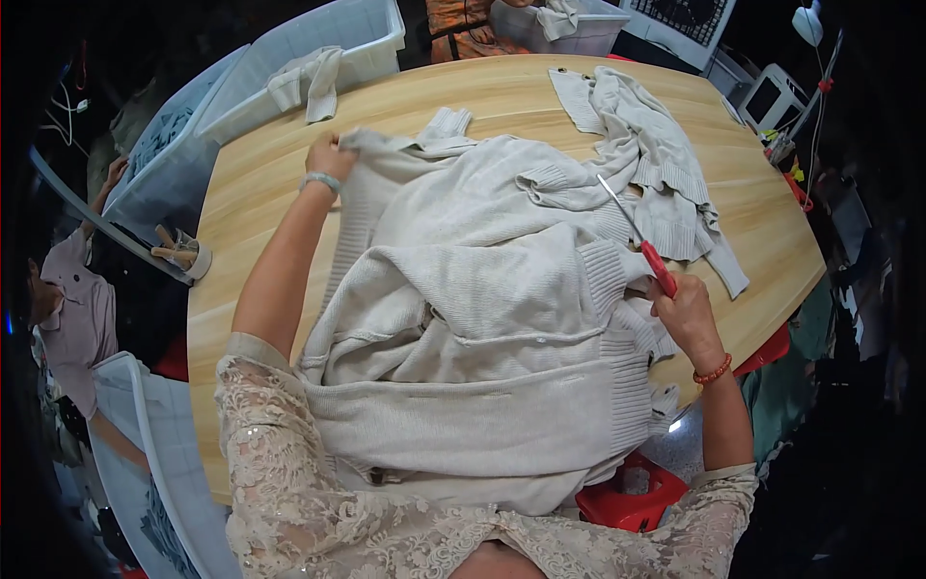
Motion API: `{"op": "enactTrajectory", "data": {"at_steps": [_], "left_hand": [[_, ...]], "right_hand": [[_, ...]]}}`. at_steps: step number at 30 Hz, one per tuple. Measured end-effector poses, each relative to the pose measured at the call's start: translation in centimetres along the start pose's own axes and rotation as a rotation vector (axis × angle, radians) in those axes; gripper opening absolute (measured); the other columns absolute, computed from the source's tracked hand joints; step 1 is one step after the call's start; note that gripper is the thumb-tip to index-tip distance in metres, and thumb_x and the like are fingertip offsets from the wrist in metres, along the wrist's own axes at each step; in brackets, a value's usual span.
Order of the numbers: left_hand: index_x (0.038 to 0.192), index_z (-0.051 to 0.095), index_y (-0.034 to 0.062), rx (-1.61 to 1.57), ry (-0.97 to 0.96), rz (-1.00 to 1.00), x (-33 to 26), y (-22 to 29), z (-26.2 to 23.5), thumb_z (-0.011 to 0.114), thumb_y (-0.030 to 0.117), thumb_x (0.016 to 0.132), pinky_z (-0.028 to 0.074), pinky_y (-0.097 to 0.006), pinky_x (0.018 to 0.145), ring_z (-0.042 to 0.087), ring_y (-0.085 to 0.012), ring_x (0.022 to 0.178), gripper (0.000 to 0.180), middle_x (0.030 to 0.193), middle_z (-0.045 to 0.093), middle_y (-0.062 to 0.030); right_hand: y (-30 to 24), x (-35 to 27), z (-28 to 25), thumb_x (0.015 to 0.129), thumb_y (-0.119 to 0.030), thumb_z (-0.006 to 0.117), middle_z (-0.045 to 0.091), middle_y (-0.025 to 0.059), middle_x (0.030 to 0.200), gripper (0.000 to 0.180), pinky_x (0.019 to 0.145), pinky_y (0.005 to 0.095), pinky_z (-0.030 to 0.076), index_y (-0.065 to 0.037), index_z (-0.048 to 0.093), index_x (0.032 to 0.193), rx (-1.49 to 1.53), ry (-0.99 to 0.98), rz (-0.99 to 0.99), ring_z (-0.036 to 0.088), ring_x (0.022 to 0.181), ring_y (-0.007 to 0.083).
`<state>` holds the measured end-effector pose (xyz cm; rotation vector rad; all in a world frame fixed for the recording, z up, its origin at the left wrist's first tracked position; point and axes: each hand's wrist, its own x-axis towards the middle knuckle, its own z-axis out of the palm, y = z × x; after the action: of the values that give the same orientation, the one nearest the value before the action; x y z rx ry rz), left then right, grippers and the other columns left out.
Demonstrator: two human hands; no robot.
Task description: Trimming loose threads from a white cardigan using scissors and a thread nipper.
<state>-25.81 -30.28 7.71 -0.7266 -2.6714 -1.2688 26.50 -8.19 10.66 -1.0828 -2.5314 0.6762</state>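
Observation:
A heap of pale beige knit sweaters (463, 425) lies before me on the wooden table (791, 241), with ribbed edges toward the right. At the far left of the heap my left hand (330, 157) is closed on the edge of a knit sweater (386, 159) and lifts it a little; hand and cloth are slightly blurred. My right hand (683, 314) grips red-handled scissors (658, 266) at the heap's right side. Their slim metal blade points up and to the left over the knit. The folds hide much of how the garments lie.
Another beige sweater (661, 140) lies at the back right. White bins (386, 48) stand past the far left edge, one with knit pieces over its rim. A cup of wooden-handled tools (198, 259) is at the left edge. A red stool (632, 492) shows below right. Other people are nearby.

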Motion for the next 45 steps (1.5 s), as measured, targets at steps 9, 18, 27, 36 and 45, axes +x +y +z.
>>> {"op": "enactTrajectory", "data": {"at_steps": [9,18,27,36,45], "left_hand": [[0.110,0.062,0.0033,-0.525,-0.760,1.244,-27.1,21.6,-9.3,0.060,-0.004,0.084,0.049,-0.034,0.086,0.064,-0.0236,0.092,0.027,0.099,0.065,-0.0091],[0.115,0.058,0.0116,0.259,-0.978,1.175,-36.8,10.1,-9.0,0.055,0.012,0.082,0.040,-0.035,0.080,0.054,-0.0223,0.090,0.033,0.092,0.054,-0.0045],[0.111,0.060,0.0113,0.273,-0.922,1.200,-38.0,10.6,-8.4,0.052,0.014,0.084,0.040,-0.035,0.078,0.053,-0.0228,0.087,0.028,0.089,0.052,-0.0051],[0.088,0.062,0.0084,0.298,-0.408,1.092,-32.9,10.1,-12.5,0.063,0.007,0.072,0.045,-0.040,0.070,0.057,-0.0289,0.081,0.017,0.089,0.056,-0.0101],[0.090,0.064,0.0017,0.213,0.045,0.832,-28.3,7.6,-19.0,0.065,-0.018,0.060,0.048,-0.036,0.068,0.058,-0.0281,0.082,0.035,0.089,0.056,-0.0116]], "right_hand": [[-0.7,-3.0,-5.6,0.094,-0.026,0.066,0.065,0.0066,0.060,0.032,0.050,0.0304,0.043,0.002,0.068,0.079,0.271,0.237,-0.053,0.054,0.049,0.0118],[-1.7,-2.7,-3.2,0.089,-0.027,0.071,0.057,0.0062,0.060,0.030,0.056,0.0307,0.042,0.002,0.066,0.080,0.171,0.058,-0.110,0.050,0.056,0.0111],[-14.7,4.1,3.1,0.078,-0.046,0.077,0.071,0.0186,0.096,0.052,0.082,0.0416,0.055,0.000,0.069,0.101,-0.188,0.066,-0.266,0.070,0.093,0.0332],[-12.7,9.6,6.1,0.084,-0.022,0.061,0.069,0.0238,0.107,0.028,0.090,0.0444,0.053,0.001,0.070,0.098,-0.053,-0.075,-0.113,0.067,0.100,0.0379],[-2.2,-3.2,-8.7,0.084,-0.021,0.069,0.058,-0.0034,0.069,0.022,0.055,0.0249,0.040,0.000,0.065,0.091,0.362,0.136,-0.099,0.051,0.061,0.0057]]}}
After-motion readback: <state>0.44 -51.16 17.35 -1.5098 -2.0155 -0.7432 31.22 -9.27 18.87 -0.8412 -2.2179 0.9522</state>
